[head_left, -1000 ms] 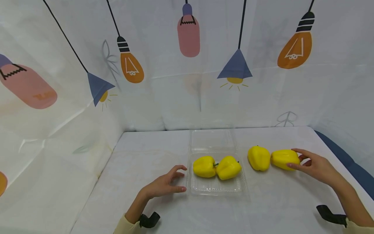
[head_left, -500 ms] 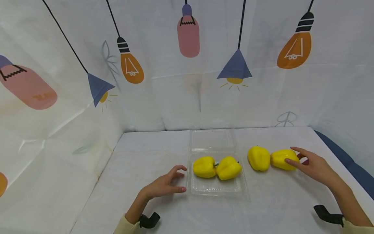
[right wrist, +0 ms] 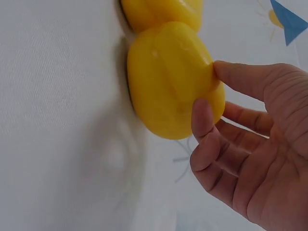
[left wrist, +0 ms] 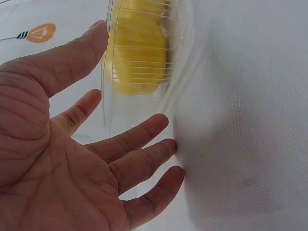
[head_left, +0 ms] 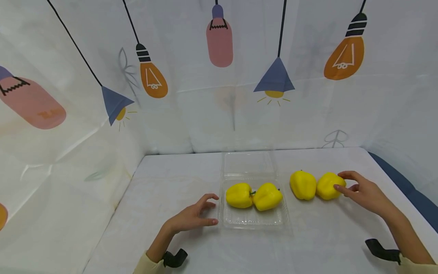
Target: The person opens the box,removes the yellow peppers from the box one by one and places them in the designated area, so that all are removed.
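Observation:
A clear plastic clamshell box (head_left: 253, 220) lies with its lid folded back on the table, two yellow bell peppers (head_left: 238, 195) inside it. My left hand (head_left: 191, 217) is beside the box's left edge, fingers spread and relaxed. The left wrist view shows its thumb tip right at the rim of the clear box (left wrist: 107, 91). To the right of the box, two more yellow bell peppers sit side by side, the left one (head_left: 303, 185) untouched. The right one (right wrist: 168, 82) is pinched between the thumb and fingers of my right hand (head_left: 366, 194).
A white sheet printed with lamps and bulbs (head_left: 239, 114) hangs behind and to the left of the white table (head_left: 178, 179). Dark blue fabric (head_left: 407, 186) shows past the table's right edge. Each wrist wears a black strap mount (head_left: 175, 258).
The right-hand pepper has turned from lying lengthwise to showing a rounder side, and my right hand has shifted slightly left with it. My left hand stays where it was.

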Demonstrator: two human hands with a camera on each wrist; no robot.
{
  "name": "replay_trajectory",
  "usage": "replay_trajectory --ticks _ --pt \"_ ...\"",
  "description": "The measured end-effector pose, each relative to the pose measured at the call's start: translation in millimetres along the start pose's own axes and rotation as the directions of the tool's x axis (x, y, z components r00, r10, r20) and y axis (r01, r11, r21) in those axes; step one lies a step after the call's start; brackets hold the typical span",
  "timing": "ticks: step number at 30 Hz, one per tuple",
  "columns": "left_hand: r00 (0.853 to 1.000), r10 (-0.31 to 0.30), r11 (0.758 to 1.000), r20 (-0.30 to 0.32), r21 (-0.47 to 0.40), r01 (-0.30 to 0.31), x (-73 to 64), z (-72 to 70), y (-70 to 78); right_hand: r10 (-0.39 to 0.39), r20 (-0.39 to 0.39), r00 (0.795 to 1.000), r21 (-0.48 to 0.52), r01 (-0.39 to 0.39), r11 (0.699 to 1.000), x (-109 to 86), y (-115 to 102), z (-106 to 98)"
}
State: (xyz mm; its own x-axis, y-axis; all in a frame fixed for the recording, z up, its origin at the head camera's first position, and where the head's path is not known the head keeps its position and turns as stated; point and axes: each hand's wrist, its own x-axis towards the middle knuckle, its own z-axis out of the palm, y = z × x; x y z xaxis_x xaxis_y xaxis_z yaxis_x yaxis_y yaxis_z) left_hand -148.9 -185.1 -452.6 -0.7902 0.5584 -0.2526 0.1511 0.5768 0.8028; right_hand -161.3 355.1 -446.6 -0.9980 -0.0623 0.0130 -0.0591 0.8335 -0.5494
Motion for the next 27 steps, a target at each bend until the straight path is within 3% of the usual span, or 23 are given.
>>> replay_trajectory --ticks 11,27 --pt "1.000 -0.005 1.000 -0.003 0.003 0.005 -0.5 0.4 0.3 -0.145 -0.067 0.987 -0.026 0.143 0.989 -2.1 -2 2" --pt "1.000 -0.002 1.000 0.000 -0.003 0.002 0.0 -0.1 0.2 -0.120 0.026 0.992 -0.018 0.120 0.993 -2.1 -12 1"
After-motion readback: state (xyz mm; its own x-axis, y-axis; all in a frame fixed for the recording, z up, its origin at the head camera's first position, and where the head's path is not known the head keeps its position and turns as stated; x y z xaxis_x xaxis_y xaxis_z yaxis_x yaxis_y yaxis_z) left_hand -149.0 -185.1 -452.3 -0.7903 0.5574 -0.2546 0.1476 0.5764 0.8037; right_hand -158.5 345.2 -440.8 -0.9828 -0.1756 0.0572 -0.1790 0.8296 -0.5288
